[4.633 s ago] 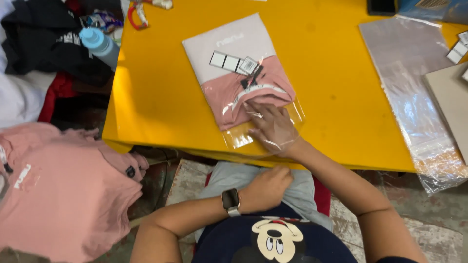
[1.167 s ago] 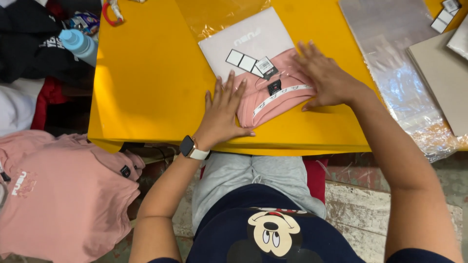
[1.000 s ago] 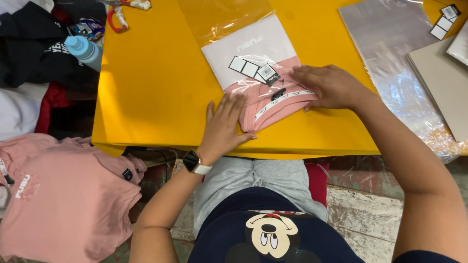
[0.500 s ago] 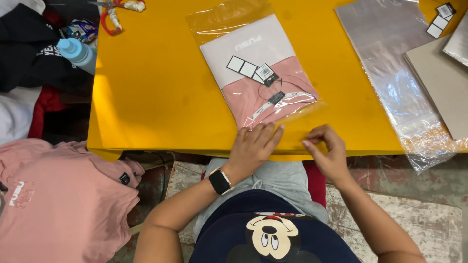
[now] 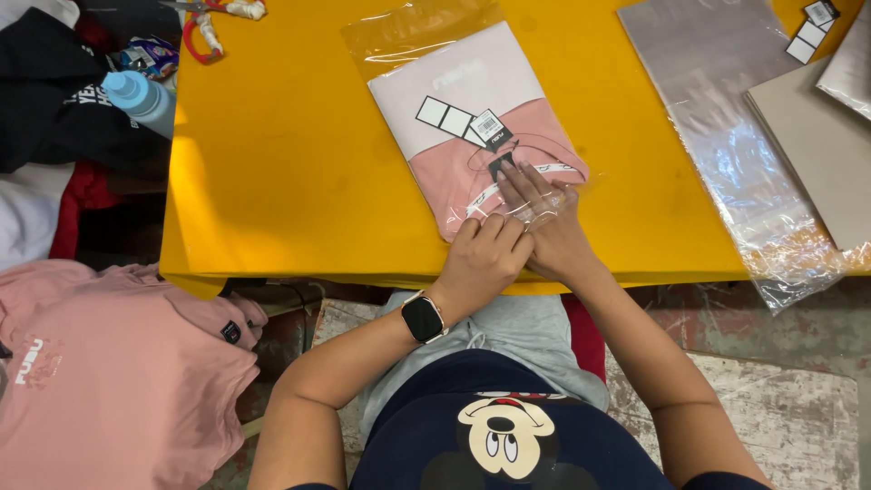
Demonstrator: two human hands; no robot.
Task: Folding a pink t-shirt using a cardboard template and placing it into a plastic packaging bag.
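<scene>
A folded pink and white garment [image 5: 472, 136] sealed in a clear plastic bag [image 5: 408, 36] lies flat on the yellow desk [image 5: 272, 163], near its front edge and slightly tilted, with white and black tags [image 5: 463, 122] resting on its middle. Both hands press on the near end of the bag: the right hand [image 5: 544, 222] lies flat with fingers spread on the plastic over the pink part, its grip released, and the left hand [image 5: 485, 259], wearing a dark smartwatch [image 5: 423, 318] on the wrist, sits just beside it with its fingers curled against the bag's lower edge; whether it pinches the plastic cannot be told. To the right on the desk lie a sheet of empty clear bags [image 5: 735, 136] and a grey cardboard piece [image 5: 817, 145]. Red-handled scissors [image 5: 204, 23] rest at the desk's far left corner. Left of the desk sit a blue bottle [image 5: 136, 95], dark clothing [image 5: 63, 109] and a pile of pink shirts [image 5: 109, 372].
</scene>
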